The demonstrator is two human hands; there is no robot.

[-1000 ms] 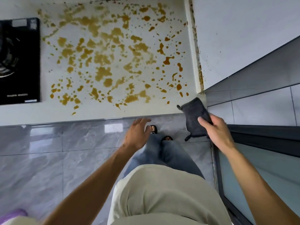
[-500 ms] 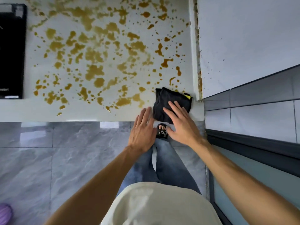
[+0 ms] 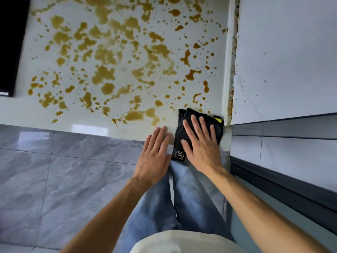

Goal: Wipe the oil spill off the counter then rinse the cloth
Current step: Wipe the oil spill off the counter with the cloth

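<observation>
Pressing flat: right hand [image 3: 201, 143] lies spread on the dark cloth [image 3: 184, 121], fingers straight, nothing curled round it. Cloth sits at the near right corner of the white counter [image 3: 25, 114], its right edge just beside the wall [image 3: 284, 61], a yellow tag showing at that side.

Left hand [image 3: 155, 154] rests at the counter's front edge just left of the cloth, fingers straight and relaxed, holding nothing; whether it touches the cloth, cannot tell.

Oil spill [image 3: 113, 57]: amber blots over most of the counter, untouched so far. From the cloth the bulk lies between 10 and 12 o'clock; nearest blots just off the cloth's far and left edges.

Judgement: wiping not yet begun. The right hand is on the cloth and so is the one to drive it, sweeping toward 11 o'clock. The dark hob [image 3: 11, 46] bounds the spill at 9 o'clock.
</observation>
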